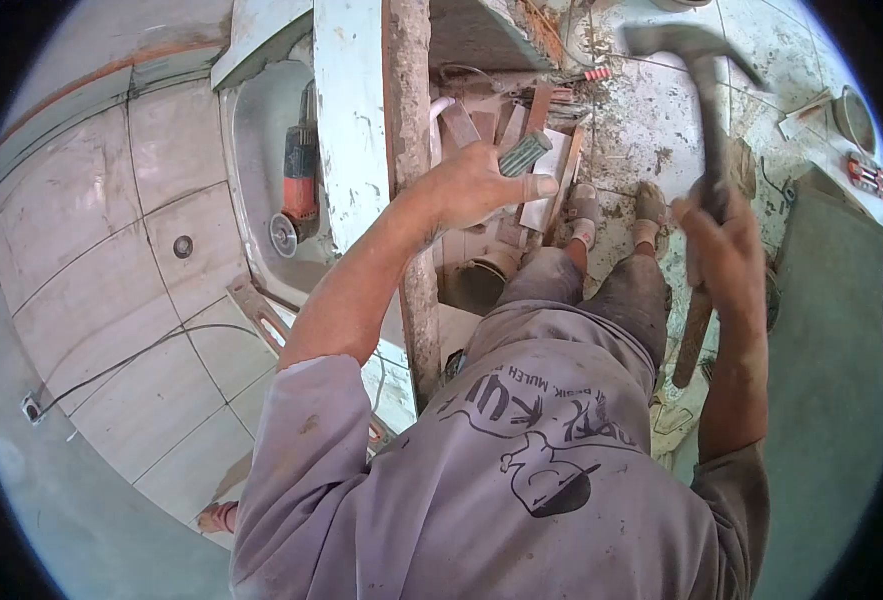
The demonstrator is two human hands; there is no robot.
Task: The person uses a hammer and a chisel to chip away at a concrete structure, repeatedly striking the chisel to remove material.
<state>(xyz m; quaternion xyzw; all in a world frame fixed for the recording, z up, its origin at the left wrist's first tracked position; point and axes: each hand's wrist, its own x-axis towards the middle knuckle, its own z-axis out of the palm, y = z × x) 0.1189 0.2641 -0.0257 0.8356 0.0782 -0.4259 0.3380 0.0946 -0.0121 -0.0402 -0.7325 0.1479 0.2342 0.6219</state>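
My left hand (481, 185) grips a short chisel (524, 153) with a ribbed grey-green handle, held against the edge of the concrete counter slab (411, 120). A hammer (706, 120) with a steel head and wooden handle is raised in my right hand (726, 245), up and to the right of the chisel. My legs and sandalled feet (611, 215) show below, on a dusty floor.
A steel sink (261, 170) set in the tiled counter (111, 250) holds an orange angle grinder (298, 185). A cable (121, 365) runs across the tiles. Tile offcuts and rubble (541, 110) lie on the floor; a bucket (476, 285) stands under the counter.
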